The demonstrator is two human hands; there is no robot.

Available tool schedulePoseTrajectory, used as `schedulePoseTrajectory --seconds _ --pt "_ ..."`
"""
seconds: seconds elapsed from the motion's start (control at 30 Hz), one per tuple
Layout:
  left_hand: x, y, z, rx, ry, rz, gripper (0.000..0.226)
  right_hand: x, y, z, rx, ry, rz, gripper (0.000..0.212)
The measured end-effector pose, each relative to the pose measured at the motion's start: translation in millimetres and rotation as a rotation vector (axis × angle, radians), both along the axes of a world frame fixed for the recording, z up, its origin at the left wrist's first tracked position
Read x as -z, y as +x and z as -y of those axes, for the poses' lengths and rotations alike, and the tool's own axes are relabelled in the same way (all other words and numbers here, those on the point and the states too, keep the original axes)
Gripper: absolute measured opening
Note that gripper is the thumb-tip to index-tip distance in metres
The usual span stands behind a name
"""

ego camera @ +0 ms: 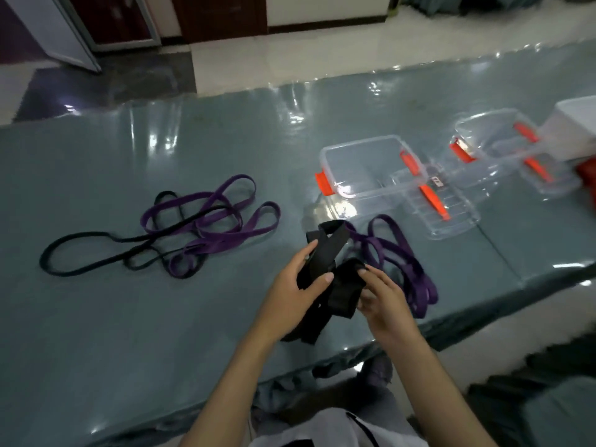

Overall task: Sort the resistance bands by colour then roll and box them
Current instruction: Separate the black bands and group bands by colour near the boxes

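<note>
Both of my hands hold a wide black band (325, 250) just above the table's near edge. My left hand (295, 287) grips its folded upper part, thumb across the front. My right hand (379, 295) pinches the rolled lower part of the band. Behind my right hand lies a bunch of purple bands (398, 253). To the left on the table lies a tangle of purple bands (222, 221) mixed with thin black bands (80, 253). A clear box with orange clips (364, 169) stands open behind my hands.
A clear lid (445, 208) lies beside the box. A second clear box (493, 137) with its lid (548, 179) stands further right, next to a white container (577, 130). The table (129, 317) has a glossy grey-green cover; its near edge runs diagonally at the right.
</note>
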State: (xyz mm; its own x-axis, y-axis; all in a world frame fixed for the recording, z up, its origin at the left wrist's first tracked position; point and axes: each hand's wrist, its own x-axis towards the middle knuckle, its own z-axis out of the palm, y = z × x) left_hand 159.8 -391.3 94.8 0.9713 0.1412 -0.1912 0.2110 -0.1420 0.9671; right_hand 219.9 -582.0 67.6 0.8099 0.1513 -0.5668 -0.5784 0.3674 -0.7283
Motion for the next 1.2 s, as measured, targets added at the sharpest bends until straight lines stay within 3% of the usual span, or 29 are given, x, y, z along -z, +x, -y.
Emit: schedulePoseTrajectory --seconds 0.07,0.17,0.23,0.4,0.7,0.8,0.9,1.0,1.2 --pt "-1 28 32 0.027 0.002 0.008 0.069 2 24 30 0.056 0.068 -0.031 0.033" --pt "-4 73 86 0.029 0.005 0.025 0.067 1 63 81 0.086 0.146 -0.061 0.020" --pt "-5 103 125 0.012 -0.013 0.035 0.065 -2 90 116 0.108 0.171 -0.067 0.026" --pt "-14 172 218 0.045 -0.005 0.056 0.065 -11 151 206 0.156 0.164 -0.070 0.012" --pt "-33 278 349 0.237 0.046 0.041 0.062 -14 232 336 0.331 0.172 -0.037 0.006" --pt "-37 310 377 0.260 0.006 0.060 0.060 -21 255 362 0.382 0.140 0.002 0.016" --pt "-33 345 411 0.250 -0.072 0.073 0.056 -28 282 391 0.455 0.104 0.051 0.003" --pt "-22 373 437 0.211 -0.151 0.069 0.055 -26 310 416 0.502 0.044 0.105 0.011" --pt "36 415 462 0.198 -0.186 -0.107 0.061 13 355 439 0.461 -0.199 0.123 0.021"
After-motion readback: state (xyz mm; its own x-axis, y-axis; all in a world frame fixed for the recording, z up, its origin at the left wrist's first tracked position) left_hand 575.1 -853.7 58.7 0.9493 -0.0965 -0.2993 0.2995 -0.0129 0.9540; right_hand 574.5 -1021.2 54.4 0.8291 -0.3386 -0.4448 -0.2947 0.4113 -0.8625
